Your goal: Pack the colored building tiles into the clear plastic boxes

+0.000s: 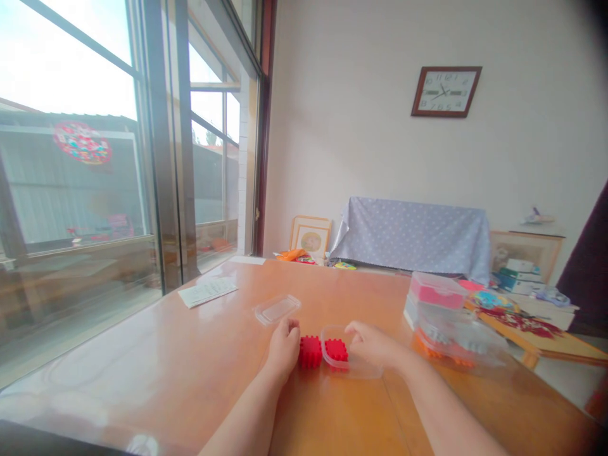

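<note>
My left hand (284, 347) is closed, with its fingers curled, at the left side of a red block with toothed edges (310, 352). The hand is right against the block, but what lies in its fingers is hidden. To the right stands a clear plastic container (365, 370), with more red toothed pieces (336, 350) showing in its left part. My right hand (370, 344) is at the far right side of this container, its fingers bent closed at the rim. A clear plastic lid (278, 309) lies on the table beyond my left hand.
The brown table (228, 361) also bears a paper sheet (208, 295) at left. At right are stacked plastic boxes (437, 292), one pink, and a clear bag (468, 342) with orange and grey pieces. A low wooden table (565, 342) stands beyond. Windows line the left side.
</note>
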`<control>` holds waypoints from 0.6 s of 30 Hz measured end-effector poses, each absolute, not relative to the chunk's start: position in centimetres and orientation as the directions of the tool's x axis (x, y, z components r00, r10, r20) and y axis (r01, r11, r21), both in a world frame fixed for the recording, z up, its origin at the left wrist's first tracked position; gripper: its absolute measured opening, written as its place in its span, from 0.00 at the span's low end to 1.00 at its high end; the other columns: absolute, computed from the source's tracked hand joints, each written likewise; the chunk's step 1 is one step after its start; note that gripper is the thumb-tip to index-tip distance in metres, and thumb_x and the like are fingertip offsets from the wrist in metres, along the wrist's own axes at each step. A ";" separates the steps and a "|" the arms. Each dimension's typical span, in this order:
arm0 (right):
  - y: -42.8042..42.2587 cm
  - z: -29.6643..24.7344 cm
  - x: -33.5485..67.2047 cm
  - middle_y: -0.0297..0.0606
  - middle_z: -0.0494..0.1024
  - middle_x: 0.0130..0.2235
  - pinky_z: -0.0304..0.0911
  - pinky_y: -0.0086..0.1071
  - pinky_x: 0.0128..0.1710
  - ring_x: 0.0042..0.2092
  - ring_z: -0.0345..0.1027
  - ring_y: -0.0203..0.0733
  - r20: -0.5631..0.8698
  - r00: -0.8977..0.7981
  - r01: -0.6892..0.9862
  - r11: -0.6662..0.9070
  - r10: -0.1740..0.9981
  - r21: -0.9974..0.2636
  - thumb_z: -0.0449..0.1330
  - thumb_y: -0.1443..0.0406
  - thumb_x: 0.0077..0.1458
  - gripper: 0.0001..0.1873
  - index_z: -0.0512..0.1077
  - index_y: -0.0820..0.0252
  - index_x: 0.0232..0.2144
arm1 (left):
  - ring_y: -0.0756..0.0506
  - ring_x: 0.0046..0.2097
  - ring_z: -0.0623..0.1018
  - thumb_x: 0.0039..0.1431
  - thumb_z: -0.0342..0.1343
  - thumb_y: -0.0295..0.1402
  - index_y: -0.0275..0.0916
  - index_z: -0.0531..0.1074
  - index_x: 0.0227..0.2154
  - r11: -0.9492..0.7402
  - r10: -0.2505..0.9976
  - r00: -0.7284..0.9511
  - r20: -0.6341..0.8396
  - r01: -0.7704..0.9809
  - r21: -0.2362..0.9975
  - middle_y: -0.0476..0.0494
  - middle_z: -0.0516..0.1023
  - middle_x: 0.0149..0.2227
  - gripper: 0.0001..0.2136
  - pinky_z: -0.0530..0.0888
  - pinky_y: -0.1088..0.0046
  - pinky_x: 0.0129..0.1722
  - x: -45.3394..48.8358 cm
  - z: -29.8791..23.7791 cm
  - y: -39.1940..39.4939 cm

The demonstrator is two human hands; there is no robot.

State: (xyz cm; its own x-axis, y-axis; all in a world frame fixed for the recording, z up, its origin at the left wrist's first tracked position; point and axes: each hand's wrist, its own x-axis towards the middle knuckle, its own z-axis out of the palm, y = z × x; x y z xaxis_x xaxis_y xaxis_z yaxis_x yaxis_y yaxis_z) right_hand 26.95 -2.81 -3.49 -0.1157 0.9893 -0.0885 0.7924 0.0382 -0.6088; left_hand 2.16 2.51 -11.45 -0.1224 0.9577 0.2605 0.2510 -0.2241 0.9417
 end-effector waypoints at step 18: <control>-2.1 -4.5 25.9 0.32 0.77 0.23 0.54 0.27 0.27 0.27 0.68 0.36 -0.080 -0.038 0.807 -0.017 0.996 -0.590 0.58 0.64 0.49 0.04 0.72 0.58 0.29 | 0.46 0.35 0.77 0.55 0.50 0.28 0.39 0.73 0.39 -0.194 0.968 -0.116 0.225 0.231 0.953 0.44 0.79 0.37 0.10 0.72 0.72 0.36 2.2 -10.9 2.1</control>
